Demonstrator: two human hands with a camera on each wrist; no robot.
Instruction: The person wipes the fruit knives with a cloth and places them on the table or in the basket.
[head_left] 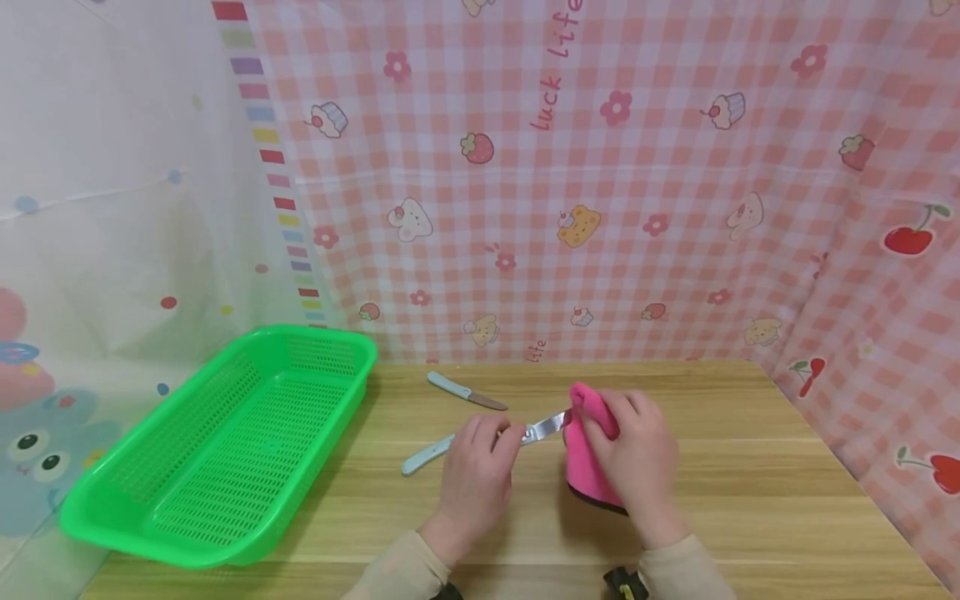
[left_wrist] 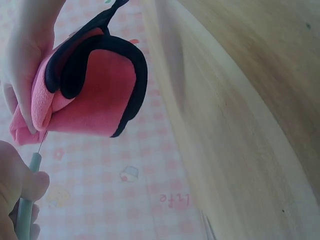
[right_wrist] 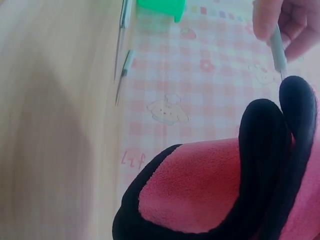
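Two knives (head_left: 467,392) lie near a green basket (head_left: 232,483), left grip (head_left: 477,471) pinching another knife (head_left: 549,426), right grip (head_left: 643,454) pink cloth (head_left: 585,468).

The head camera has the highest, widest look, forward and down over the person's arms to the wooden table (head_left: 765,467), the gingham curtain (head_left: 667,167) behind and the whole green basket (head_left: 232,467) on the left. Down low, the left wrist camera faces the curtain too, but lies on its side, tabletop at right, pink cloth (left_wrist: 102,97) close by. The right wrist camera is tipped the opposite way, tabletop at left, and sits nearer the cloth, which crowds its lower right. Both wrist views share the left hand (right_wrist: 285,25); only the right catches the basket.
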